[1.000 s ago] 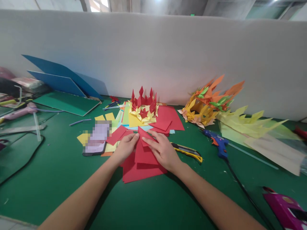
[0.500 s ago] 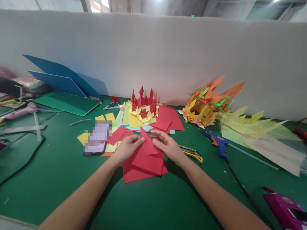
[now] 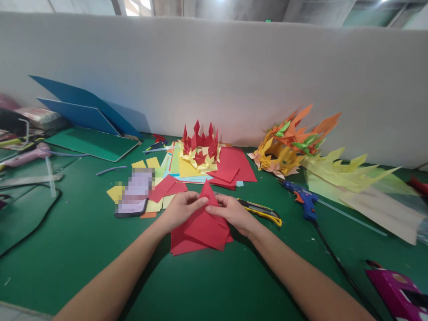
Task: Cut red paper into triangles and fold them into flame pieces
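Between my hands is a folded piece of red paper (image 3: 207, 196) with its pointed tip facing away from me. My left hand (image 3: 183, 208) pinches it from the left, thumb on top near the tip. From the right, my right hand (image 3: 232, 213) grips the same paper, its thumb pressed on the front face. Below it, several red paper sheets (image 3: 190, 243) lie loosely stacked on the green table. Just past my right hand rests a yellow and black utility knife (image 3: 262, 211). A red and yellow paper crown (image 3: 200, 151) stands beyond my hands.
On the left lie a phone (image 3: 135, 191), paper squares and a pink glue gun (image 3: 30, 156); blue boards (image 3: 80, 113) lean behind. A blue glue gun (image 3: 306, 200) with a cord, an orange paper crown (image 3: 284, 147) and a magenta object (image 3: 396, 290) sit on the right.
My right hand has closed in on the red paper, its thumb now nearer the middle. The paper's tip has shifted slightly right, and its side flap lies folded closer in.
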Demonstrator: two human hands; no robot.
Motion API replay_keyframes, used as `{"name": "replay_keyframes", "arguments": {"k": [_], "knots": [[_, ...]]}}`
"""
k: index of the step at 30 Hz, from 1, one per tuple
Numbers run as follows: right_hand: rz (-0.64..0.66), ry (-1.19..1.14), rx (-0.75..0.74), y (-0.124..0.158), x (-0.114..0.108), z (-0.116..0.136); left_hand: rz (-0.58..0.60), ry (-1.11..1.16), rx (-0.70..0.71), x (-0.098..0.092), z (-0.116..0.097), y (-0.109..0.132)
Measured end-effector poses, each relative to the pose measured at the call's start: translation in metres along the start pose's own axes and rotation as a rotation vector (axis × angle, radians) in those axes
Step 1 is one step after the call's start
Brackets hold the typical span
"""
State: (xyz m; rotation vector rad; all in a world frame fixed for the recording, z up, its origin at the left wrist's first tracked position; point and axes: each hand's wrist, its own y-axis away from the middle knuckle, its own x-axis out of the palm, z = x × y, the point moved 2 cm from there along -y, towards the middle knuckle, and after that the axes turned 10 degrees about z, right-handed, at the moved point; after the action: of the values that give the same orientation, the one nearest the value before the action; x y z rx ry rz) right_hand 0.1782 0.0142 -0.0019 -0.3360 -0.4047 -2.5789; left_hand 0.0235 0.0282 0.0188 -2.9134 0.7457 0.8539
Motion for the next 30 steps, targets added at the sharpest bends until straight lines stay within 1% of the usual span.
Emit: {"name": "replay_keyframes", "arguments": {"k": [2,4,6,8,11,13,16,18,21,24,27,30], "knots": [[-0.006,-0.009,0.0,0.0,-0.001,-0.001,-0.103,-0.149,0.027,-0.005,0.002,-0.001],[-0.003,-0.014,0.009,0.0,-0.001,-0.001,-0.211,-0.363,0.059,-0.013,0.004,-0.002],[0.0,-0.01,0.011,-0.001,-0.002,-0.002,-0.209,-0.59,0.036,-0.02,0.009,-0.003],[0.003,-0.01,0.008,-0.001,-0.002,-0.001,-0.224,-0.769,-0.042,-0.027,0.015,-0.004],[0.007,-0.02,0.013,-0.001,-0.003,-0.001,-0.296,-0.979,-0.076,-0.031,0.02,-0.002],[0.006,-0.023,0.017,-0.001,-0.002,-0.001,-0.337,-1.068,-0.1,-0.03,0.022,-0.001],[0.002,-0.029,0.017,0.0,-0.002,0.0,-0.285,-1.098,-0.135,-0.027,0.023,-0.001],[0.006,-0.035,0.012,0.0,-0.002,0.0,-0.239,-1.061,-0.142,-0.025,0.023,-0.001],[0.021,-0.034,0.005,0.0,-0.002,0.0,-0.213,-0.985,-0.136,-0.025,0.021,-0.001],[0.028,-0.022,-0.003,0.0,-0.002,0.0,-0.191,-0.9,-0.098,-0.027,0.02,-0.001],[0.034,-0.006,-0.008,-0.001,-0.002,-0.001,-0.141,-0.805,-0.032,-0.028,0.019,-0.001],[0.046,0.0,-0.013,-0.001,-0.003,-0.001,-0.094,-0.775,0.027,-0.028,0.018,-0.003]]}}
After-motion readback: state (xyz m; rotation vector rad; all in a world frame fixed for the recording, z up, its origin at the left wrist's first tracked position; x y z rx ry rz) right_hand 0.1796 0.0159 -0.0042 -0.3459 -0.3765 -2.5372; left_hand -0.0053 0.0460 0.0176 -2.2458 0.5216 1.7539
